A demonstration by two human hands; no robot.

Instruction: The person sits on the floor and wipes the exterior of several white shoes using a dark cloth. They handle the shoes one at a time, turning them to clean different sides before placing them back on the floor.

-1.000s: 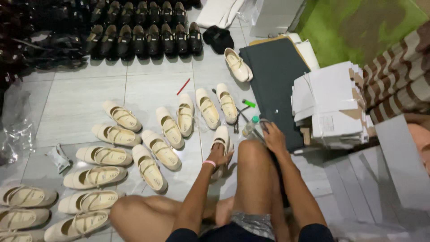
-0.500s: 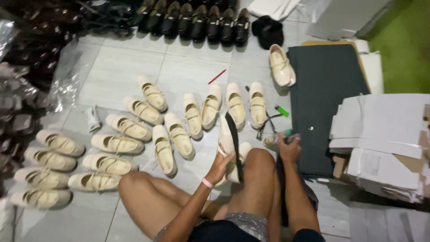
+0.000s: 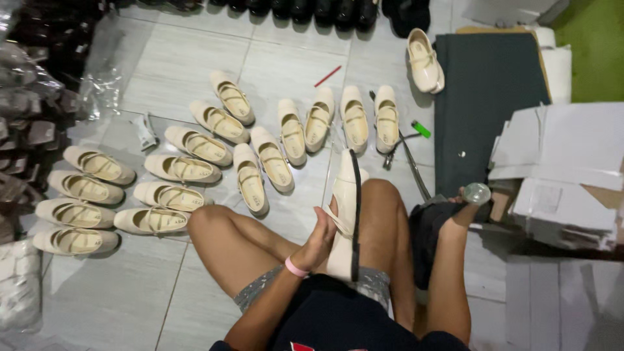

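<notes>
At lower centre, your left hand (image 3: pixel 318 237) is now gripping the cream flat strap shoe with dark sole (image 3: pixel 344 208) upright on your lap, while your right hand (image 3: pixel 465 198), having left the floor tools, is clutching a small clear round-topped container (image 3: pixel 478 192).

Glossy cream shoe (image 3: pixel 344 195), black sole

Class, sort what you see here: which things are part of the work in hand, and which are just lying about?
In hand:
left hand holding a cream shoe
right hand at a small round clear object

Lying about:
green lighter
red pencil
stack of white flat boxes
</notes>
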